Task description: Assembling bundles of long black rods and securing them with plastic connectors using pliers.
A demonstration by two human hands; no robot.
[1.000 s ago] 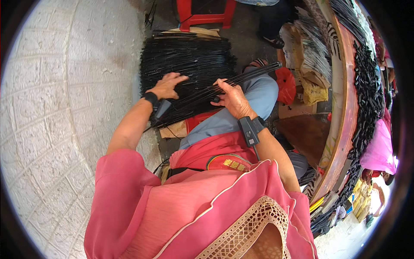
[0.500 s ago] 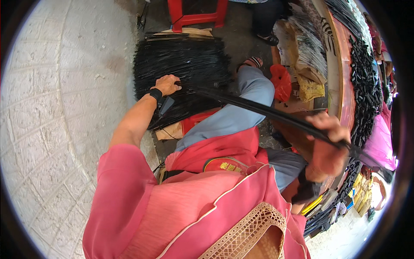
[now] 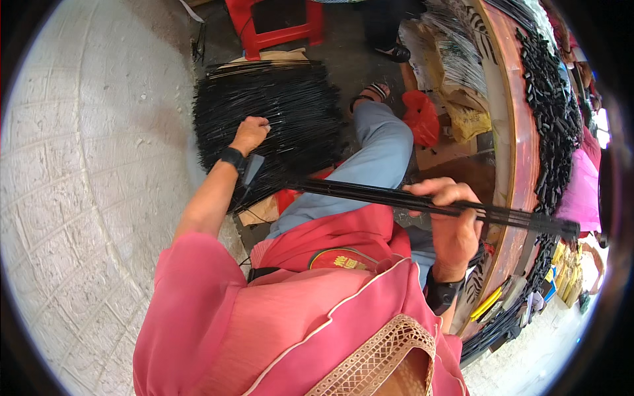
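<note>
A thick pile of thin black rods [image 3: 304,99] lies to my left. Over its near-left part is my left hand [image 3: 252,132], fingers curled closed; what they pinch, if anything, is too small to make out. My right hand [image 3: 452,228] is wrapped around a bundle of long black rods [image 3: 370,193]. That bundle slants across my lap, its left end near the pile's lower edge and its right end reaching over the table's edge. Dark bands circle both my wrists.
A curved-looking wooden table [image 3: 520,142] on the right carries many short black pieces [image 3: 551,125]. A red plastic bag [image 3: 421,117] hangs or lies beside it, near clear-wrapped bundles [image 3: 465,56]. A red stool [image 3: 284,34] stands beyond the pile; a white wall [image 3: 53,185] is at left.
My right hand has come left and inward, drawing the rod bundle lower across my lap. My left hand stays over the pile, shifted slightly. The whole view has shifted a little.
</note>
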